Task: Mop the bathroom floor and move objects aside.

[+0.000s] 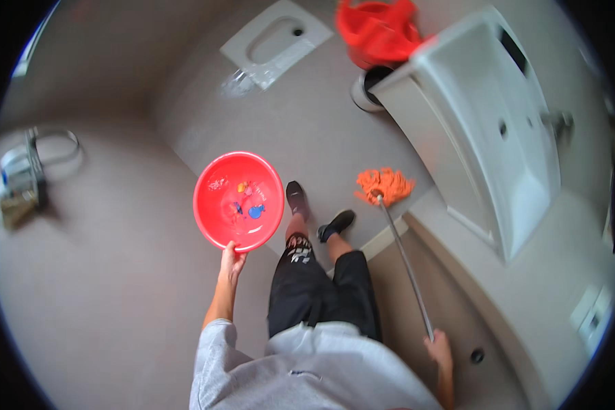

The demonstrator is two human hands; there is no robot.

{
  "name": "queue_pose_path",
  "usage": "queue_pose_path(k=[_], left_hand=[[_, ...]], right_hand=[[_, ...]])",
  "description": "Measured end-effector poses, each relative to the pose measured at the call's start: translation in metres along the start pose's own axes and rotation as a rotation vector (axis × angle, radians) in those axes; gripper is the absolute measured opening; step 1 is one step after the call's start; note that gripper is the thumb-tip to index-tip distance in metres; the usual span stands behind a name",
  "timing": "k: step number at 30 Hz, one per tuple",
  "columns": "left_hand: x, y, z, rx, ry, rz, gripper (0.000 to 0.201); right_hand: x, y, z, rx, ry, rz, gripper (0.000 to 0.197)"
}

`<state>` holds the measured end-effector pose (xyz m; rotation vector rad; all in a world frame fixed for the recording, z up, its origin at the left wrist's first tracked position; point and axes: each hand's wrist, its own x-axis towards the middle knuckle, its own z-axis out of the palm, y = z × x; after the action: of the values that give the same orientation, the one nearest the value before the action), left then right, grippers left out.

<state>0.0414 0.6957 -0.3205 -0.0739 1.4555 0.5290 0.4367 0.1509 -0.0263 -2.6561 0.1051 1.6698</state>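
Left hand [233, 258] grasping the red basin [208, 213] at six o'clock on its rim, thumb over the edge, and that basin's out at the wearer's eleven o'clock, blue and orange shapes [256, 212] inside! Right hand [440, 347] wrapped round the mop's metal handle [411, 277], orange mop head [393, 184] at one o'clock, white washbasin [475, 102] at two from there!

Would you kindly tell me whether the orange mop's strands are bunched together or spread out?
Spread out: the orange mop head shows loose strands fanning to several sides around the lower end of the metal pole.
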Motion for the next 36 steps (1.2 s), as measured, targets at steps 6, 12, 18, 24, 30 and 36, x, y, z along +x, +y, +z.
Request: queue_pose_path(k=[6, 12, 18, 24, 30, 36], left_hand=[[0.181, -0.034, -0.060, -0.400, 0.232, -0.001, 0.039], [0.313, 0.031, -0.099, -0.294, 0.360, 0.101, 0.046], [0.315, 0.062, -0.010, -0.237, 0.481, 0.021, 0.035], [0.283, 0.115, -0.010, -0.316, 0.457, 0.168, 0.035], [0.230, 0.123, 0.027, -0.464, 0.379, 0.197, 0.046], [0.192, 0.034, 0.010, -0.885, 0.235, 0.238, 0.042]], right_hand=[[0.001, -0.214, -0.043, -0.132, -0.134, 0.156, 0.011], [0.042, -0.364, -0.031, -0.283, -0.214, 0.112, 0.016], [0.109, -0.452, -0.004, -0.400, -0.229, -0.148, 0.024], [0.220, -0.580, 0.080, -0.418, -0.319, -0.540, 0.028], [0.307, -0.713, 0.160, -0.301, -0.484, -0.817, 0.028], [0.349, -0.672, 0.147, -0.281, -0.634, -0.662, 0.028]])
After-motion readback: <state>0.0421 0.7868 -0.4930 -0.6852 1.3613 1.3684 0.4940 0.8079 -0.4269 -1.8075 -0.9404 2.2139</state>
